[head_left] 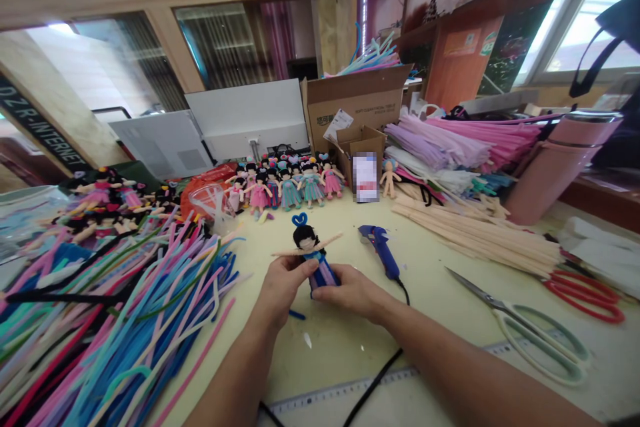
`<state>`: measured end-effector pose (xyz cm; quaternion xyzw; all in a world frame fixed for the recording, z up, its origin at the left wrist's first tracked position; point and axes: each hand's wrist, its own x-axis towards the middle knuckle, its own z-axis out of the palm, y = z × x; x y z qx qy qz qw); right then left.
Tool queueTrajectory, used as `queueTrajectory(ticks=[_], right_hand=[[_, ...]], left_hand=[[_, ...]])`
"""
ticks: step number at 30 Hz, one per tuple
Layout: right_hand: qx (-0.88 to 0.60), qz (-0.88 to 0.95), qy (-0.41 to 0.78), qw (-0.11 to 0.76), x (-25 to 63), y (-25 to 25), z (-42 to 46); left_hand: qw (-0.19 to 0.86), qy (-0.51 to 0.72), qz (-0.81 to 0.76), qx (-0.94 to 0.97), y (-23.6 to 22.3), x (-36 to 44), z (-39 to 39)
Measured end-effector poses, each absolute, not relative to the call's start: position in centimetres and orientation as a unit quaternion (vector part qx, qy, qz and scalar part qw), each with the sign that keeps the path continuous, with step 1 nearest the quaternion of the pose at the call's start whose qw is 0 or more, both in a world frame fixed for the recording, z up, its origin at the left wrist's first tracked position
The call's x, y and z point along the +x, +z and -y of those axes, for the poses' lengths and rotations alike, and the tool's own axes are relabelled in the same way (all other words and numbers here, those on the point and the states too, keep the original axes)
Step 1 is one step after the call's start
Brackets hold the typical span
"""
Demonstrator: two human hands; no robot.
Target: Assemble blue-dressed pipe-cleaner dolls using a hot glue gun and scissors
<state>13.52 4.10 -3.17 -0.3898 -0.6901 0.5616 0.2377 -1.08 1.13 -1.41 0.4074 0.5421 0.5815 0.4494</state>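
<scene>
I hold a small pipe-cleaner doll (313, 250) upright above the pale yellow table (440, 320). It has black hair, a blue loop on top, tan arms stretched sideways and a blue-purple skirt. My left hand (283, 283) is closed round the doll's waist from the left. My right hand (353, 288) pinches the skirt from the right. Both sets of fingers press on the doll's lower body.
A blue glue gun (381, 250) with a black cord lies just right of the doll. Piles of coloured pipe cleaners (115, 320) fill the left. Finished dolls (285, 183) stand at the back. Scissors (530, 327), red-handled scissors (585, 290), tan sticks (480, 233), cardboard boxes (360, 103) and a pink flask (560, 167) are to the right.
</scene>
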Motion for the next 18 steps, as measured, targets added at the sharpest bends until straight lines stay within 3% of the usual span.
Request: queueTrajectory(ticks=[14,18], right_hand=[[-0.358,0.635,0.637,0.251,13.60,-3.19,-4.08],[-0.295,0.593,0.706,0.252,13.70,-3.32,-4.01]], left_hand=[[0.506,0.590,-0.515,0.361,-1.21,-0.68,-0.97],[0.498,0.590,-0.520,0.366,-1.15,-0.83,-1.00]])
